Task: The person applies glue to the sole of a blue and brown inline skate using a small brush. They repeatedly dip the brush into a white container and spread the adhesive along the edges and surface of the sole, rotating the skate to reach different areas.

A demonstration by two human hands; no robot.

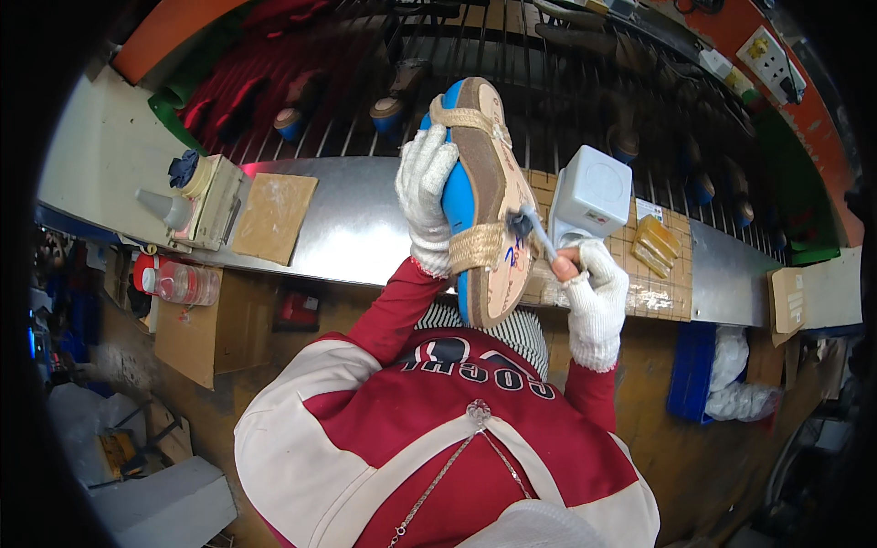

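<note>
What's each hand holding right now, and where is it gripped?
Left hand grips the sandal on its blue last, along the side edge. Right hand pinches the brush by its handle.

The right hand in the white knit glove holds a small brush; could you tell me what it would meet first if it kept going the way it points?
The right hand points its small brush up-left, bristles seemingly already at the tan sandal on a blue last held by the left hand. It would meet that sole first.
</note>
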